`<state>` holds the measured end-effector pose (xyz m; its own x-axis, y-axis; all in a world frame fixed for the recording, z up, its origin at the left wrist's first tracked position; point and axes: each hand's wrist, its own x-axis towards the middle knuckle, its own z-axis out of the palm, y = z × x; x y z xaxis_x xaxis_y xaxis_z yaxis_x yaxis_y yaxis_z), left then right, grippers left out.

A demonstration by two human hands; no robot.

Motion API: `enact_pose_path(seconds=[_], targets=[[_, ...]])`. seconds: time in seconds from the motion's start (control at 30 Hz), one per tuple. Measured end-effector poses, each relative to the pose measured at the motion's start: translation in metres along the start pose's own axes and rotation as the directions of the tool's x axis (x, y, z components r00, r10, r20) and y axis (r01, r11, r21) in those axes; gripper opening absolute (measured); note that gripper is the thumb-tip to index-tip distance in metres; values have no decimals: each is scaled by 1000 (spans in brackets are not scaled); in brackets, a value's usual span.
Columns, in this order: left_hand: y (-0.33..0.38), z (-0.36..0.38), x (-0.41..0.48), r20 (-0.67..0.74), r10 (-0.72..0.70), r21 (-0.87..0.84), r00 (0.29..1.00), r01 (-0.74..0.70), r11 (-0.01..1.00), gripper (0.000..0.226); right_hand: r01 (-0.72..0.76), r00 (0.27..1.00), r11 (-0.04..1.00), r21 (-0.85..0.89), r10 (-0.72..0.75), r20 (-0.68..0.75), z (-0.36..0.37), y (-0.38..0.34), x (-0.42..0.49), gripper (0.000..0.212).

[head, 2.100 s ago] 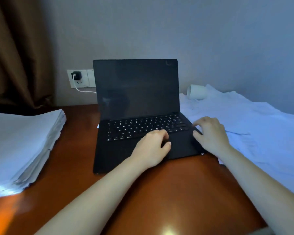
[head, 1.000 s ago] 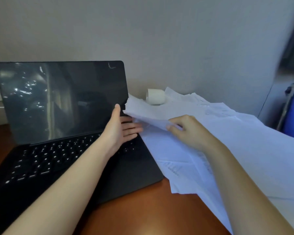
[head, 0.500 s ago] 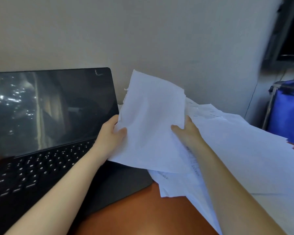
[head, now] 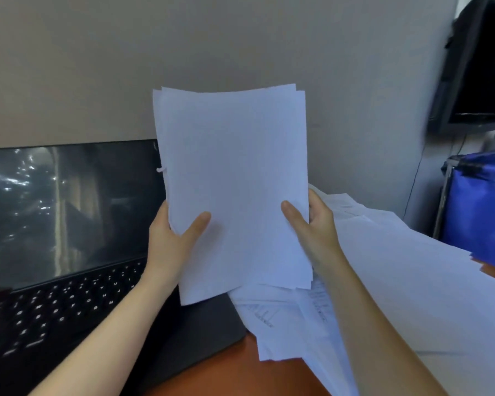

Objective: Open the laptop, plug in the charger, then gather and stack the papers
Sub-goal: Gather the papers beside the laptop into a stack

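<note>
a sheaf of white papers [head: 232, 181] stands nearly upright in the air, held by its lower half between two bare hands. the left grip [head: 170, 238] pinches the sheaf's left edge. its thumb [head: 196, 224] lies across the front sheet, and its fingers are behind, hidden by the paper. the right grip [head: 312, 224] pinches the right edge the same way, with its thumb on the front and its fingers out of sight at the back. neither grip holds anything else. the sheets are not squared up, and their top edges and bottom corners sit stepped. a small torn tab sticks out of the left edge above the left grip. the front sheet looks blank.

below and to the right of the right grip, loose papers [head: 397, 281] lie in an overlapping heap on the worktop, some with faint print or pen lines. the sheaf's bottom edge hangs just above the near end of that heap. left of the left grip stands the open black laptop [head: 69, 224], its screen dark with reflections and its keyboard towards the person. its right front corner lies below the sheaf and meets the edge of the heap. a strip of reddish-brown worktop [head: 235, 375] shows below both grips, between the forearms. well to the right of the right grip stands a blue fabric bin [head: 480, 210] in a metal frame. above it is a black object [head: 475, 67], too blurred to name. a thin dark cable [head: 412, 190] runs down the wall beside them.
</note>
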<state>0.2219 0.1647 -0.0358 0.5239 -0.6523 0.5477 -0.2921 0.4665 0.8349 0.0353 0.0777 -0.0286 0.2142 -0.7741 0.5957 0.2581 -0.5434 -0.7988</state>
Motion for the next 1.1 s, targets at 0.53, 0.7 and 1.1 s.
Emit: enact_pose_path(seconds=[0.53,0.7,1.1], targets=[[-23,-6,-10,-120,-132,418,984,171,892,21,-188,805,111,-976,587,-88,-28,-5,-7,40],[-22,-14,-10,-190,-141,406,972,208,890,14,8,691,-2,-1000,723,4,-17,-16,-27,37],[-12,-22,-31,-183,-295,217,938,332,918,21,-223,884,54,-973,433,-178,-36,-13,-34,13]])
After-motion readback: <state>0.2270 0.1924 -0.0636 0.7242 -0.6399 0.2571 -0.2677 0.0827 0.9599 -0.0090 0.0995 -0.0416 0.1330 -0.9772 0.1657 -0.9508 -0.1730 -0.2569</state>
